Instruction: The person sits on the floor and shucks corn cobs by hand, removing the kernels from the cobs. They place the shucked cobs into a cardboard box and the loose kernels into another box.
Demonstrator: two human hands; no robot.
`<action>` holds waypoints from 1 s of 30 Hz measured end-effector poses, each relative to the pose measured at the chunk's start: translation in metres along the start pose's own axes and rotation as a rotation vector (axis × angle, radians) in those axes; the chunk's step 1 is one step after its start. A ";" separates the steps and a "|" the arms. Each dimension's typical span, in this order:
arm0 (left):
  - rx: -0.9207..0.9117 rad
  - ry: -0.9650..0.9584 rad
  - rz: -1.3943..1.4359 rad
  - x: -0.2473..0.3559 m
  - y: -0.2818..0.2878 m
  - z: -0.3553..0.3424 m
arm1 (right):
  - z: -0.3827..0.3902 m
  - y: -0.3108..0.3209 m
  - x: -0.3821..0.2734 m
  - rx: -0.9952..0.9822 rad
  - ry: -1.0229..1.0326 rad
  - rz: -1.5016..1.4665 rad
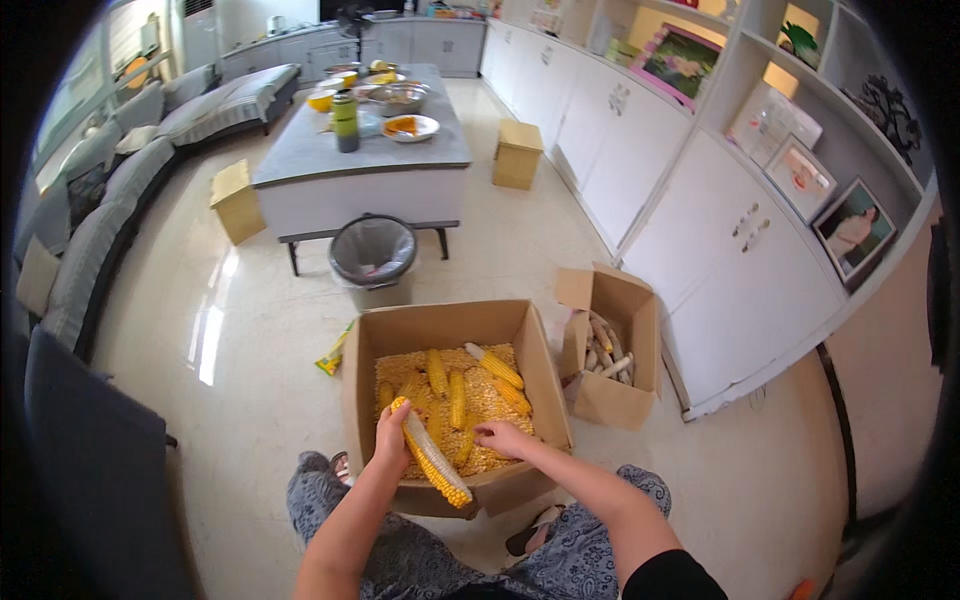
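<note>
My left hand [391, 441] is wrapped round a corn cob [432, 462], which slants down toward me over the near side of a large cardboard box [548, 395]. Along one side the cob is stripped pale; yellow kernels remain on the rest. To its right, my right hand [505, 438] hovers above the box with fingers curled together; whatever they may hold is too small to tell. Loose yellow kernels [402, 364] cover the inside of the box. Several more cobs lie on them, among them a yellow cob [457, 398] and a pale-tipped cob [497, 367].
A smaller cardboard box [645, 345] with bare, stripped cobs [606, 352] stands to the right. Beyond the large box are a lined trash bin [373, 252] and a table [300, 165] with dishes and a green bottle [345, 122]. White cabinets [720, 270] line the right side.
</note>
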State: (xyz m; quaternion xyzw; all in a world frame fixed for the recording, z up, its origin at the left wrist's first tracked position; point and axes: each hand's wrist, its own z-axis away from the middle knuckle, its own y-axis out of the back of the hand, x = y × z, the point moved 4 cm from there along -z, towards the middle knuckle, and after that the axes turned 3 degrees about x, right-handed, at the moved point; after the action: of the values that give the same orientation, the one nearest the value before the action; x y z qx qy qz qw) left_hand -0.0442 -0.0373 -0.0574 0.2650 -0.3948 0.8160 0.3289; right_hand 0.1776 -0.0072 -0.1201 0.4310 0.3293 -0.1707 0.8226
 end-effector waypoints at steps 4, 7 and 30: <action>0.081 -0.043 0.074 0.008 0.035 0.010 | 0.012 -0.084 -0.006 -0.312 -0.192 -0.141; 0.077 -0.093 0.087 0.009 0.044 0.017 | 0.058 -0.100 -0.043 -0.211 0.153 0.183; 0.153 -0.279 -0.220 0.027 0.010 0.012 | 0.044 -0.023 -0.127 -0.100 0.125 -0.481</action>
State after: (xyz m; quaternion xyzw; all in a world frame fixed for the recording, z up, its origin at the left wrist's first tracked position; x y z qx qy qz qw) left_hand -0.0674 -0.0427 -0.0370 0.4414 -0.3422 0.7579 0.3372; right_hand 0.0901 -0.0568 -0.0280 0.3086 0.4808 -0.3178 0.7567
